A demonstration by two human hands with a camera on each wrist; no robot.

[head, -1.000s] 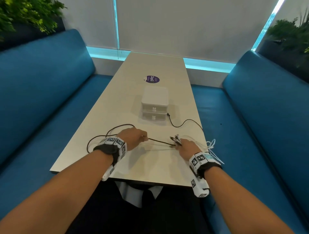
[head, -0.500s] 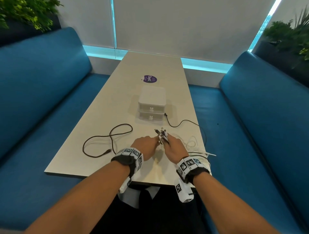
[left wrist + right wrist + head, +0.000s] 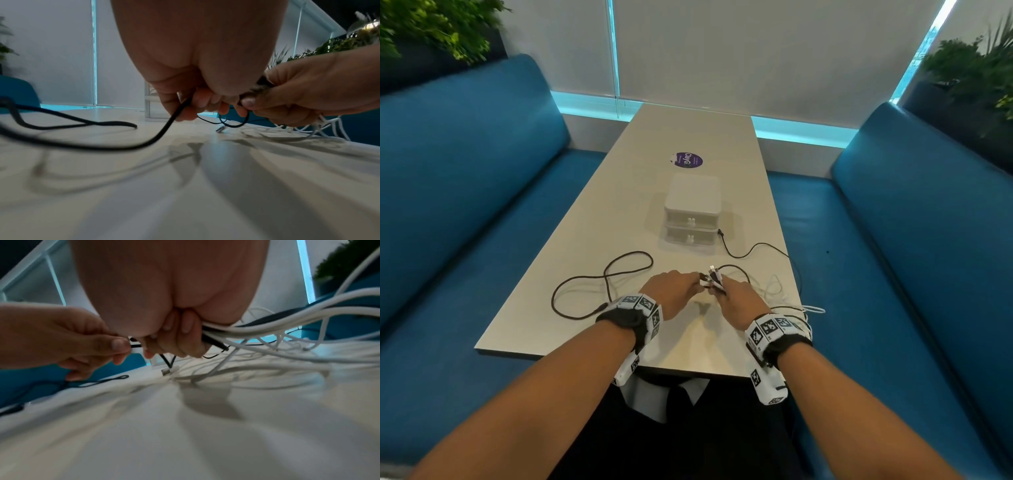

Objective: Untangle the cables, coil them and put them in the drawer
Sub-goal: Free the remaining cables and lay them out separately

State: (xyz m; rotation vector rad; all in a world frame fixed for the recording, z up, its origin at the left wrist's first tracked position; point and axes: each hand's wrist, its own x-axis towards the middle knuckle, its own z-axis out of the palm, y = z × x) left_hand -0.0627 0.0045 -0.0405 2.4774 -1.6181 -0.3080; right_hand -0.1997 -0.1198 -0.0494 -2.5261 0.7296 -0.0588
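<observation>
Two hands meet above the table (image 3: 619,192): the left hand (image 3: 674,291) pinches one brown cable (image 3: 604,274), and the right hand (image 3: 739,301) grips a bundle of white cables (image 3: 287,318), count unclear. One closed two-drawer box (image 3: 692,205) stands beyond them.

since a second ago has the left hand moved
Yes: the left hand has moved right along the table's near edge, now meeting the right hand.

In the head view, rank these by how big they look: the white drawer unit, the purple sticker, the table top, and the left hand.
Largest to smallest as they appear:
1. table top
2. white drawer unit
3. left hand, though it lies nearer the camera, so its rank against the drawer unit is unsure
4. purple sticker
</observation>
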